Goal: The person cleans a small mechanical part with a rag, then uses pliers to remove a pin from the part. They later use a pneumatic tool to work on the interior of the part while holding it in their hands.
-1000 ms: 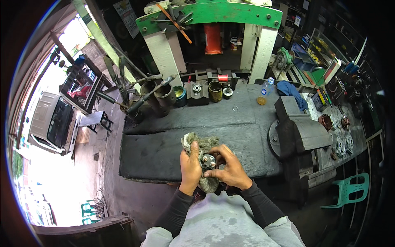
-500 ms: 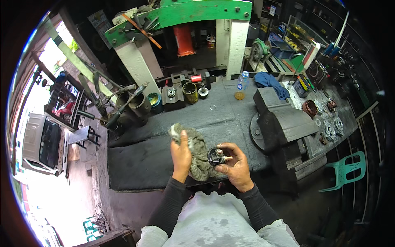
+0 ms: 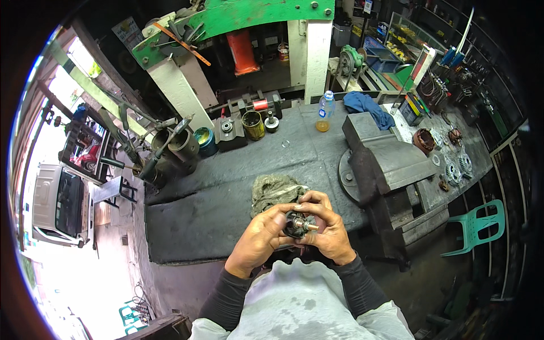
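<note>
My left hand (image 3: 255, 241) and my right hand (image 3: 330, 233) hold a black round solenoid cap (image 3: 294, 225) between them, low over the near edge of the bench. Two copper-coloured threaded studs stick out of the cap toward the right. Fingers of both hands curl round its rim, the left thumb lying against its left side. Just beyond my hands a crumpled grey-green rag (image 3: 275, 191) rests on the bench, its near part hidden behind my fingers.
A large bench vise (image 3: 391, 156) stands to the right on the dark workbench (image 3: 192, 226). At the back are a plastic bottle (image 3: 325, 113) with amber liquid, a yellowish can (image 3: 253, 126) and a blue cloth (image 3: 368, 109). A green chair (image 3: 479, 226) stands right of the bench.
My left hand has let go of the rag, which now lies on the bench, and has joined my right hand on the solenoid cap. The view has shifted slightly.
</note>
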A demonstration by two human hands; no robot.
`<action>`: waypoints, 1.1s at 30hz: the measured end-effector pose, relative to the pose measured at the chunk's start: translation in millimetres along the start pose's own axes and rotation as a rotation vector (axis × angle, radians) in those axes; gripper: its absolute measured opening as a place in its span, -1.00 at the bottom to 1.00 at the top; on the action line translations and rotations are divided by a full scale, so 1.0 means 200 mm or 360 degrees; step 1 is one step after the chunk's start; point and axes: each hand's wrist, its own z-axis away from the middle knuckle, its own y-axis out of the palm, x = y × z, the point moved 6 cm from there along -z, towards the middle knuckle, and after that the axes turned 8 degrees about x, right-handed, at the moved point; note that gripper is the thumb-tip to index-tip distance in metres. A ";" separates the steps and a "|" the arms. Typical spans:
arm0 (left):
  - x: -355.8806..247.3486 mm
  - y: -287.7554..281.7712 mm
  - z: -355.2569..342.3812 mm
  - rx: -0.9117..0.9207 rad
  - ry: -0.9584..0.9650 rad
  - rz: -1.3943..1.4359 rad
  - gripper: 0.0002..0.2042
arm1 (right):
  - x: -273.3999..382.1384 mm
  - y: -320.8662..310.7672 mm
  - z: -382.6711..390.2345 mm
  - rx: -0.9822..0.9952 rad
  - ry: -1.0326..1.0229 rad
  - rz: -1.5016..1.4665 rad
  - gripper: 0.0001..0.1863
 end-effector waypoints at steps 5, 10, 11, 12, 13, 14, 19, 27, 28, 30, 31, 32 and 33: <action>-0.01 0.02 0.00 -0.0052 0.0054 -0.0131 -0.42 | -0.08 -0.04 0.11 -0.0075 0.0186 -0.0176 -0.11; -0.08 -0.04 0.09 -0.0104 0.0222 -0.0158 -0.36 | -0.41 -0.11 0.51 -0.0157 0.0680 -0.0380 -0.50; -0.09 -0.04 0.11 -0.0076 0.0254 -0.0193 -0.37 | -0.50 -0.09 0.63 -0.0143 0.0785 -0.0240 -0.59; -0.11 -0.05 0.13 -0.0042 0.0278 -0.0209 -0.37 | -0.60 -0.06 0.77 -0.0115 0.0829 -0.0083 -0.65; -0.13 -0.06 0.15 -0.0005 0.0298 -0.0223 -0.37 | -0.73 0.00 0.93 -0.0127 0.1012 -0.0122 -0.67; -0.15 -0.07 0.18 0.0031 0.0303 -0.0248 -0.37 | -0.90 0.08 1.11 -0.0158 0.1347 -0.0234 -0.64; -0.22 -0.13 0.33 0.0185 0.0309 -0.0248 -0.39 | -1.27 0.26 1.83 -0.0633 0.2110 0.0611 -0.63; -0.13 -0.08 0.41 0.0506 0.0264 -0.0192 -0.41 | -0.79 0.64 1.74 -0.1266 0.2176 0.0649 -0.30; -0.11 -0.05 0.41 0.0543 0.0262 -0.0176 -0.41 | -0.71 0.69 1.69 -0.1449 0.2074 0.0506 -0.28; -0.08 0.01 0.41 0.0624 0.0290 -0.0175 -0.43 | -0.57 0.75 1.59 -0.1640 0.1834 0.0303 -0.28; -0.07 0.04 0.42 0.0664 0.0295 -0.0184 -0.43 | -0.52 0.77 1.54 -0.1651 0.1712 0.0242 -0.30; -0.05 0.07 0.43 0.0702 0.0301 -0.0195 -0.44 | -0.46 0.78 1.50 -0.1665 0.1623 0.0186 -0.32; -0.04 0.09 0.44 0.0711 0.0281 -0.0203 -0.44 | -0.40 0.79 1.46 -0.1671 0.1461 0.0155 -0.35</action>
